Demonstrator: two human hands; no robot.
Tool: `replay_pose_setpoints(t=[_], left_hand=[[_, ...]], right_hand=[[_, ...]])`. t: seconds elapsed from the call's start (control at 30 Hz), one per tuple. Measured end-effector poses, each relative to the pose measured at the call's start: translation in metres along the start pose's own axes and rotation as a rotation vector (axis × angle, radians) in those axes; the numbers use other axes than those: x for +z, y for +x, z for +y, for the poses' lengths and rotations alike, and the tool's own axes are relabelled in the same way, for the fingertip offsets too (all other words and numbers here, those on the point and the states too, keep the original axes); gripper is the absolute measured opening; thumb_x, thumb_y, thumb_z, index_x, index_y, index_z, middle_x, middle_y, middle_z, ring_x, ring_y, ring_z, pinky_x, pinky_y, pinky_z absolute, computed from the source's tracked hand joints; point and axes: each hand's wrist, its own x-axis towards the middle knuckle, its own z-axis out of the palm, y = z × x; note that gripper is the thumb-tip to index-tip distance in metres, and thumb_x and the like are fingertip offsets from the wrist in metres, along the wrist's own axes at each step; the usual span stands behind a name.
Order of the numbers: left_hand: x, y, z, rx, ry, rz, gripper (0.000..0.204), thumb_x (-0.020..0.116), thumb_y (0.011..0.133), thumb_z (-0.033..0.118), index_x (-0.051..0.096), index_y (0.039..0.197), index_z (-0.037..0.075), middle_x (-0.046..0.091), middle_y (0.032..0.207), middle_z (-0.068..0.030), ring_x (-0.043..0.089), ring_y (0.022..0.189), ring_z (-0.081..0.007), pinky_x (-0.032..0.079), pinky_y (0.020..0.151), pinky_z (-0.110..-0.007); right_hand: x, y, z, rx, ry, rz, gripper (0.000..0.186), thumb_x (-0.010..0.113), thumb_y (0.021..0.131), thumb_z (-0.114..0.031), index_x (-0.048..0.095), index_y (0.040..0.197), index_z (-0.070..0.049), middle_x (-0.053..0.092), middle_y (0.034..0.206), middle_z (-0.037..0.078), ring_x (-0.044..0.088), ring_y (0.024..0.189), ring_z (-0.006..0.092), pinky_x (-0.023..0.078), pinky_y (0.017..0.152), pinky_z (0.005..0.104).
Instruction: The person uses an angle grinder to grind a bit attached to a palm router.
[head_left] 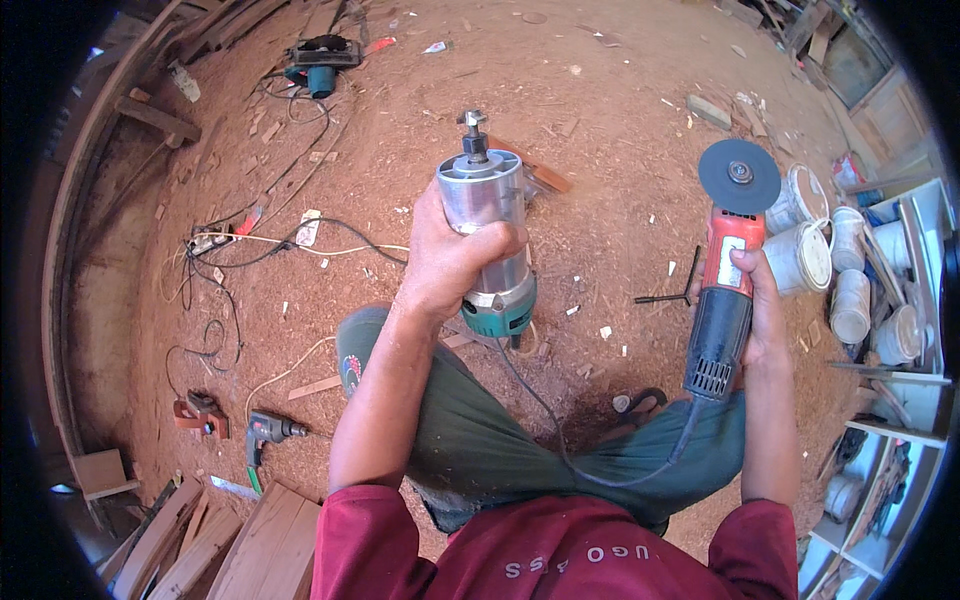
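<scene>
My left hand [438, 262] is wrapped round the silver body of a trim router [487, 205], raised in front of me with its teal end down. A router bit [473, 122] sticks up from its collet. In my right hand [766, 305] is a red and black angle grinder [722, 330], held upright by its body. Its dark round disc [722, 178] is at the top. A dark cord [600, 482] curves across my lap between the two tools. Just left of the grinder, a black T-handled wrench [672, 298] is on the ground.
A circular saw [320, 78] sits far left on the dusty floor. Tangled cables run to a power strip [210, 241]. A drill [268, 430] and a reddish tool [202, 416] lie near left, by wooden boards [268, 545]. White buckets [800, 258] and shelves [900, 430] line the right.
</scene>
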Motion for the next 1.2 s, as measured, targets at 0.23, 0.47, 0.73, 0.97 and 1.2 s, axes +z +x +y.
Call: replay_pose_setpoints(t=[0.23,0.47,0.73,0.97,1.2], left_hand=[[0.001,0.002,-0.001,0.019,0.046,0.012,0.052,0.078,0.065,0.009,0.062,0.114,0.003,0.067,0.097,-0.0037,0.064,0.084,-0.0126,0.055,0.077,-0.031],[0.004,0.003,0.001,0.065,0.153,0.027,0.053,0.080,0.064,0.012,0.063,0.113,0.002,0.069,0.099,-0.0046,0.065,0.088,-0.0143,0.054,0.082,-0.032],[0.008,0.000,0.006,0.121,0.274,0.006,0.058,0.082,0.062,0.015,0.063,0.116,0.002,0.069,0.103,-0.0053,0.065,0.093,-0.0148,0.053,0.088,-0.034],[0.010,-0.002,0.004,0.183,0.373,-0.001,0.064,0.079,0.060,0.014,0.061,0.121,0.002,0.068,0.106,-0.0048,0.064,0.095,-0.0144,0.052,0.090,-0.033],[0.018,-0.005,0.009,0.240,0.510,-0.028,0.062,0.079,0.061,0.014,0.061,0.119,0.002,0.070,0.103,-0.0083,0.067,0.095,-0.0180,0.053,0.089,-0.034]], right_hand=[[-0.003,0.005,0.001,0.006,0.007,-0.010,0.059,0.067,0.089,-0.037,0.052,0.138,-0.007,0.068,0.092,0.013,0.072,0.074,0.0240,0.063,0.062,0.0364],[-0.002,0.004,0.000,0.033,0.001,0.035,0.058,0.068,0.087,-0.037,0.053,0.133,-0.004,0.068,0.092,0.014,0.072,0.074,0.0247,0.063,0.062,0.0376],[0.001,0.004,0.001,-0.004,-0.015,0.000,0.055,0.069,0.086,-0.037,0.053,0.126,-0.003,0.068,0.089,0.014,0.072,0.074,0.0250,0.063,0.062,0.0377],[0.000,0.004,0.002,-0.021,-0.046,0.031,0.048,0.070,0.085,-0.034,0.057,0.118,-0.002,0.068,0.086,0.014,0.072,0.071,0.0251,0.062,0.062,0.0369],[0.002,-0.003,0.002,-0.057,-0.126,0.014,0.046,0.073,0.083,-0.030,0.059,0.114,0.000,0.068,0.087,0.012,0.073,0.072,0.0242,0.063,0.064,0.0362]])
